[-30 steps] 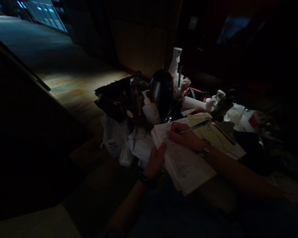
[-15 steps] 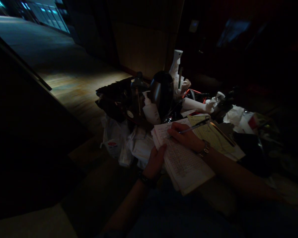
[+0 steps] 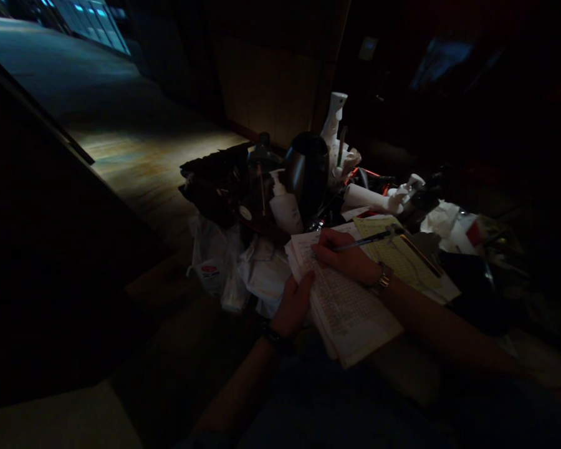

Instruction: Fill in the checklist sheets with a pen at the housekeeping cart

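Note:
The scene is very dark. My left hand (image 3: 293, 304) grips the near left edge of a stack of white gridded papers (image 3: 350, 312), thumb on top. My right hand (image 3: 348, 255) rests on the upper part of the top sheet and holds a dark pen (image 3: 365, 240) with its tip on the paper. A watch sits on my right wrist and a dark band on my left. A yellow printed sheet (image 3: 397, 252) lies just right of the stack, partly under my right hand.
A cluttered pile lies behind the papers: a white spray bottle (image 3: 331, 125), a dark rounded jug (image 3: 306, 171), a white pump bottle (image 3: 285, 209), a paper roll (image 3: 367, 198), plastic bags (image 3: 215, 262) and crumpled paper (image 3: 442, 218). Lit wooden floor (image 3: 135, 168) stretches to the left.
My right hand and the pen tip have shifted slightly left along the top of the sheet. My left hand keeps its hold on the stack.

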A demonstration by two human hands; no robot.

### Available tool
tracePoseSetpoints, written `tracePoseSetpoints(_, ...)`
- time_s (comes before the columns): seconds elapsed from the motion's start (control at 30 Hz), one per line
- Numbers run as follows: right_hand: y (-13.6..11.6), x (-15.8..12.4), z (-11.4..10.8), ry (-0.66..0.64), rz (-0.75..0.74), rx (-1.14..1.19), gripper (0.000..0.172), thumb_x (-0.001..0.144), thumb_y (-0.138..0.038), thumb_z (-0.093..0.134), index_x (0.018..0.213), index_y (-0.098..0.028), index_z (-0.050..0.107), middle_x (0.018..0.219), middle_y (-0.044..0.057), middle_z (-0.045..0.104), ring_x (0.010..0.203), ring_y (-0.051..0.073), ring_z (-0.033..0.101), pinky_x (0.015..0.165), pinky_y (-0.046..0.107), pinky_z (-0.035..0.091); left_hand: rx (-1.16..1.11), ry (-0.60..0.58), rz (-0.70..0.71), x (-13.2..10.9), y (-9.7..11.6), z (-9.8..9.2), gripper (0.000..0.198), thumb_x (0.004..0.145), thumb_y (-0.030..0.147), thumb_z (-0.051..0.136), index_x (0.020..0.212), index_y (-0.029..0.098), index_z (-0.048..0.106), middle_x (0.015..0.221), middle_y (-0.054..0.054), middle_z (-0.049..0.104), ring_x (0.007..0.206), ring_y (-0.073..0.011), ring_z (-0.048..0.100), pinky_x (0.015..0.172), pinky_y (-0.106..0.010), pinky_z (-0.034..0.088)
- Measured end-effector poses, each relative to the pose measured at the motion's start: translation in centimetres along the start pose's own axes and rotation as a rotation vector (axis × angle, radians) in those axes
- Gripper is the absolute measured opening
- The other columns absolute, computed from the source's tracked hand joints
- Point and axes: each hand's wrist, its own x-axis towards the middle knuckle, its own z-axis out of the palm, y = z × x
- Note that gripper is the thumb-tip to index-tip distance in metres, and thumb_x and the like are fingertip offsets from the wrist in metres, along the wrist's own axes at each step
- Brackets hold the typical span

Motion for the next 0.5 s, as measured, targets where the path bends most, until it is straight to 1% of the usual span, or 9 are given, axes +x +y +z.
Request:
tracePoseSetpoints(0.1,-0.08,-0.02,0.03,0.008,-0.002,-0.018,0.024,0.084,-0.035,0.057,0.067,-0.020,0.050,0.054,-0.002,0.055,0.053,0.011,0.046,0.054,0.024,0.034,-0.010,-0.002,-0.011,0.04,0.01,0.03,0.052,0.086,0.050,0.064,0.122,0.012,0.063,0.118,-0.015,0.071,0.114,-0.0322,0.064,0.091,-0.037,0.052)
tracePoseSetpoints(0.23,-0.13,-0.02,0.07,0.003,-0.003,-0.010,0.025,0.085,-0.036,0.057,0.067,-0.020,0.049,0.054,-0.002,0.056,0.053,0.011,0.048,0.055,0.024,0.035,-0.017,0.022,-0.038,0.15,-0.30,-0.03,0.051,0.086,0.049,0.064,0.122,0.013,0.062,0.122,-0.015,0.070,0.116,-0.0329,0.064,0.092,-0.038,0.052)
tracePoseSetpoints(0.37,-0.07,-0.02,0.11,-0.001,0.008,-0.027,0.024,0.086,-0.034,0.057,0.069,-0.020,0.049,0.055,-0.003,0.056,0.054,0.011,0.048,0.057,0.025,0.036,-0.012,0.005,-0.004,0.10,-0.38,-0.05,0.050,0.087,0.049,0.063,0.120,0.012,0.062,0.123,-0.015,0.070,0.118,-0.0326,0.063,0.092,-0.037,0.052)
tracePoseSetpoints(0.5,0.04,-0.02,0.17,0.009,-0.020,-0.085,0.021,0.084,-0.030,0.058,0.068,-0.019,0.050,0.057,-0.003,0.055,0.056,0.011,0.047,0.059,0.025,0.034,-0.002,0.025,-0.013,0.05,-0.19,0.01,0.053,0.084,0.049,0.065,0.120,0.010,0.062,0.122,-0.017,0.070,0.116,-0.0329,0.064,0.094,-0.038,0.051)
